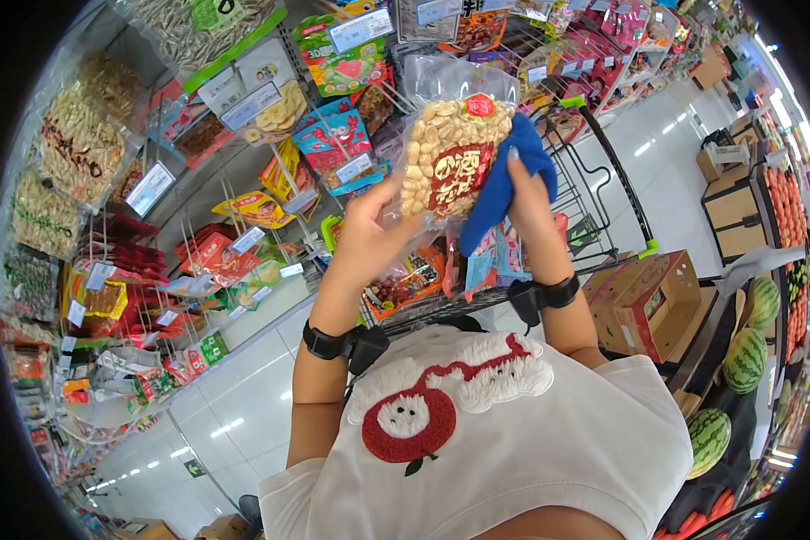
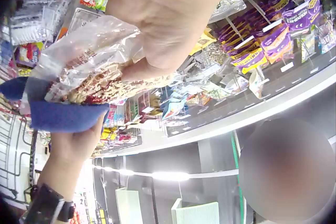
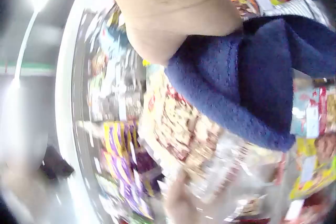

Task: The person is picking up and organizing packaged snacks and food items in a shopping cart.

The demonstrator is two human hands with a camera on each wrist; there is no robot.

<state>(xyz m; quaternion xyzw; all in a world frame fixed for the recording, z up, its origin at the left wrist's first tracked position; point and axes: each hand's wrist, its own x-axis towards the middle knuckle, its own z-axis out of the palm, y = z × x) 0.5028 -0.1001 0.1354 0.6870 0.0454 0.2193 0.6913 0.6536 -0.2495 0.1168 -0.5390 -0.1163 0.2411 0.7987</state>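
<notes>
A clear plastic bag of peanuts (image 1: 459, 153) with red lettering is held up in front of the snack racks. My left hand (image 1: 369, 229) grips its lower left edge, thumb across the front. On the other side, my right hand (image 1: 533, 202) holds a folded blue cloth (image 1: 499, 198) against the bag's right edge, thumb over the cloth. From the left wrist, the bag (image 2: 105, 85) shows side-on with the cloth (image 2: 68, 116) along its edge. The right wrist view shows the cloth (image 3: 226, 77) covering part of the bag; the fingers behind are hidden.
A black wire shopping cart (image 1: 594, 193) stands just beyond my hands. Hanging snack packs (image 1: 342, 144) with price tags fill the rack to the left and ahead. At right are an open cardboard box (image 1: 643, 306) and several watermelons (image 1: 745, 360).
</notes>
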